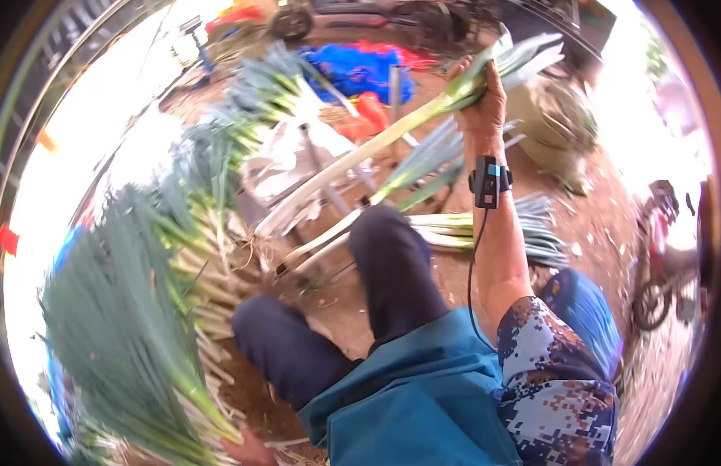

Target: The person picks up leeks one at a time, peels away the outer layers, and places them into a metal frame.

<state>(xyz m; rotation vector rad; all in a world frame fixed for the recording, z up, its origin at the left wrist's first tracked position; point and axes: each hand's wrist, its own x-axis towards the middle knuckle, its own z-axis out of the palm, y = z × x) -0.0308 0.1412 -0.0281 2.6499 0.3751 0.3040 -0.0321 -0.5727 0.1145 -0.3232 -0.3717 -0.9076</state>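
Observation:
My right hand (484, 113), raised at the upper right, is closed around the green upper part of a long leek (352, 158). Its white stalk slants down to the left, and the root end hangs over a low frame (329, 190). Two more leeks (337, 233) rest on that frame, below the held one. At the bottom left, my left hand (250, 449) is by the pale stalks of a big heap of leeks (119, 311). It is blurred and partly cut off, so its fingers cannot be made out.
A bundle of trimmed leeks (453, 231) lies on the ground beyond my knee. Behind it sits a full greenish sack (554, 128). Blue plastic sheeting (360, 70) and a red bag (366, 116) lie farther back. A blue rounded object (582, 311) is beside my right arm.

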